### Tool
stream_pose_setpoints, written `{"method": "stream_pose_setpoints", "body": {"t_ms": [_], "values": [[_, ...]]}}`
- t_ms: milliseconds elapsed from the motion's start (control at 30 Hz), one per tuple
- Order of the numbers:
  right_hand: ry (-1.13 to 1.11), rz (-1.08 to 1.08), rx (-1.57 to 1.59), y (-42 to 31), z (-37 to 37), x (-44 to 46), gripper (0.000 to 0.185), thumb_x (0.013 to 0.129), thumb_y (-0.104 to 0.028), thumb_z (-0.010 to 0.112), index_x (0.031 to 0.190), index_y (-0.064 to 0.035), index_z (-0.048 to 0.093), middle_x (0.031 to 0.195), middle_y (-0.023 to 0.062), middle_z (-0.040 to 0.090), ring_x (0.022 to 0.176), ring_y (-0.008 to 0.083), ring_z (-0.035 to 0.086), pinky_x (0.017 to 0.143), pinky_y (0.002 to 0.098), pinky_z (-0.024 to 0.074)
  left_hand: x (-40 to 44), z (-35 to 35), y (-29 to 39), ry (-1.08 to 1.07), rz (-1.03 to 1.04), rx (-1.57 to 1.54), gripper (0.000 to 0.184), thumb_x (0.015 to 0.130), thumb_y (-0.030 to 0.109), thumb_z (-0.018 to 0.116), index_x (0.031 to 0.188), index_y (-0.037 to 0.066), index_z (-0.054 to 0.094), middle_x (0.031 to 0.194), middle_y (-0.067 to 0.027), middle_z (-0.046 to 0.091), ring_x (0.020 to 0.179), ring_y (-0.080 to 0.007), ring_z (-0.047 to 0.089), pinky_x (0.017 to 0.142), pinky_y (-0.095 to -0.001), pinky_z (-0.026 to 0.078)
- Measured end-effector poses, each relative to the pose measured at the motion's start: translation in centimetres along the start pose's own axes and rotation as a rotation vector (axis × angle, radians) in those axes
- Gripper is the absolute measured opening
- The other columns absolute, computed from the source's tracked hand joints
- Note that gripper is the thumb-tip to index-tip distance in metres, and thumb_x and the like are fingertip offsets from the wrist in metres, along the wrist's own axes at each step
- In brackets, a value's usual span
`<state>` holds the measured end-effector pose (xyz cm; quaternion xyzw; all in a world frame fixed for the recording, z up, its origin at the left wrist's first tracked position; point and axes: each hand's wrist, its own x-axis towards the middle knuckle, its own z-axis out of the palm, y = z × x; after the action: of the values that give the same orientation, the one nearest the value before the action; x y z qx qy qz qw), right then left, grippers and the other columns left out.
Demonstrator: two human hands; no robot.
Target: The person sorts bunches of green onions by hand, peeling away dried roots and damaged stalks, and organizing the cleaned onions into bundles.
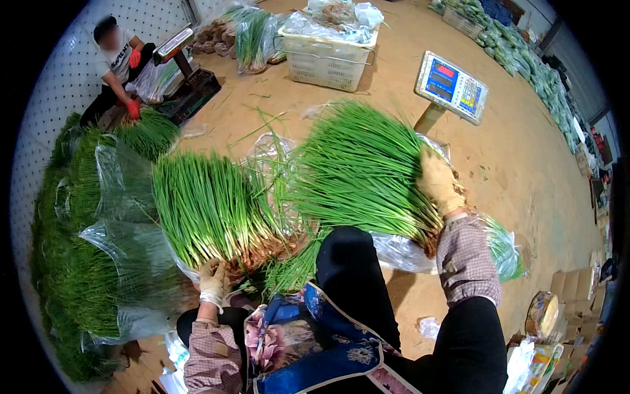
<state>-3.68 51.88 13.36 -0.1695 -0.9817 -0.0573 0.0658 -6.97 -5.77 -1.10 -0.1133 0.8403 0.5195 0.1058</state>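
Note:
A wide bunch of green onions (207, 210) lies on plastic to the left, its brown roots towards me. My left hand (213, 284), in a pale glove, is closed at the near corner of this bunch, where the edge of the clear plastic bag (186, 268) meets the fingers. A second, larger bunch of green onions (364, 174) rests over plastic at the scale, leaves to the left. My right hand (438, 180), also gloved, is closed around its root end on the right side; some fingertips are hidden.
The scale's display (453, 85) stands behind the right bunch. Stacked bagged greens (98, 249) line the left. Further back are a white crate (328, 56) and a seated person in red gloves (133, 108) beside another scale (190, 79). A filled bag (504, 249) lies right.

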Motion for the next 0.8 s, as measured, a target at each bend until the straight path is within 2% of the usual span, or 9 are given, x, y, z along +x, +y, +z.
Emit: {"method": "stream_pose_setpoints", "body": {"t_ms": [100,167,233,300,367,400,500,633,800], "values": [[0.104,-0.315,0.549,-6.8,1.2,0.9,0.034,0.080,-0.017,0.055,0.113,-0.0067,0.053,0.102,0.0149,0.057,0.095,0.0323,0.055,0.082,0.0388,0.0459,-0.6,-0.8,4.8,-0.015,0.088,0.063,0.029,0.084,0.019,0.059,0.105,-0.001,0.056,0.095,-0.0078,0.058,0.083,-0.0149,0.055,0.074,-0.0265,0.045],[0.002,-0.457,0.589,-12.2,4.5,1.8,0.026,0.080,-0.019,0.054,0.103,-0.0076,0.059,0.094,0.0133,0.060,0.089,0.0315,0.057,0.078,0.0383,0.0469,0.7,-1.5,3.8,-0.013,0.118,0.052,0.031,0.083,0.019,0.060,0.106,-0.001,0.056,0.097,-0.0088,0.059,0.087,-0.0169,0.055,0.078,-0.0282,0.044],[-0.266,-0.396,0.434,-17.4,6.6,2.8,0.026,0.079,-0.020,0.055,0.101,-0.0072,0.060,0.095,0.0146,0.059,0.092,0.0313,0.056,0.077,0.0380,0.0475,1.6,-2.1,3.9,0.023,0.211,0.182,0.031,0.082,0.019,0.060,0.107,0.000,0.057,0.097,-0.0091,0.060,0.088,-0.0182,0.055,0.079,-0.0294,0.044],[-0.263,-0.388,0.229,-20.5,10.6,4.2,0.026,0.078,-0.021,0.057,0.098,-0.0064,0.062,0.093,0.0142,0.060,0.089,0.0306,0.058,0.072,0.0387,0.0497,3.4,-2.3,0.5,-0.011,0.044,0.119,0.031,0.082,0.018,0.059,0.107,0.000,0.057,0.098,-0.0103,0.060,0.091,-0.0189,0.055,0.080,-0.0296,0.044],[-0.346,-0.080,0.279,-22.9,13.8,5.7,0.021,0.077,-0.018,0.057,0.093,-0.0059,0.064,0.094,0.0144,0.061,0.085,0.0305,0.061,0.068,0.0402,0.0516,2.2,-1.2,3.7,-0.031,-0.052,-0.089,0.032,0.082,0.018,0.060,0.108,-0.001,0.056,0.100,-0.0101,0.059,0.092,-0.0184,0.055,0.081,-0.0285,0.044],[-0.338,-0.027,0.251,-23.3,14.1,5.9,0.017,0.077,-0.012,0.055,0.088,-0.0052,0.065,0.094,0.0150,0.062,0.084,0.0301,0.063,0.067,0.0405,0.0525,3.2,-0.9,2.0,-0.024,0.076,-0.024,0.032,0.082,0.017,0.060,0.108,-0.002,0.055,0.100,-0.0087,0.059,0.091,-0.0173,0.055,0.082,-0.0274,0.043],[-0.474,-0.089,0.192,-23.6,11.1,6.2,0.017,0.078,-0.007,0.052,0.089,-0.0044,0.065,0.093,0.0170,0.063,0.087,0.0320,0.063,0.071,0.0403,0.0520,3.1,-0.1,4.3,-0.034,0.215,0.157,0.032,0.081,0.017,0.060,0.107,-0.001,0.055,0.108,-0.0133,0.055,0.097,-0.0218,0.053,0.085,-0.0305,0.042],[-0.423,-0.023,0.323,-22.9,9.1,5.1,0.023,0.081,-0.009,0.044,0.099,-0.0061,0.059,0.095,0.0188,0.063,0.089,0.0347,0.061,0.075,0.0434,0.0485,3.0,1.0,7.2,-0.055,0.246,0.160,0.032,0.080,0.017,0.060,0.107,0.000,0.056,0.111,-0.0156,0.053,0.100,-0.0252,0.052,0.087,-0.0319,0.042],[-0.391,-0.143,0.242,-22.6,9.6,5.1,0.021,0.081,-0.010,0.044,0.099,-0.0067,0.055,0.090,0.0171,0.063,0.084,0.0353,0.061,0.070,0.0449,0.0480,3.4,1.7,9.1,-0.120,0.339,0.196,0.034,0.081,0.020,0.058,0.109,0.001,0.056,0.118,-0.0178,0.050,0.111,-0.0305,0.047,0.096,-0.0353,0.037]]}}
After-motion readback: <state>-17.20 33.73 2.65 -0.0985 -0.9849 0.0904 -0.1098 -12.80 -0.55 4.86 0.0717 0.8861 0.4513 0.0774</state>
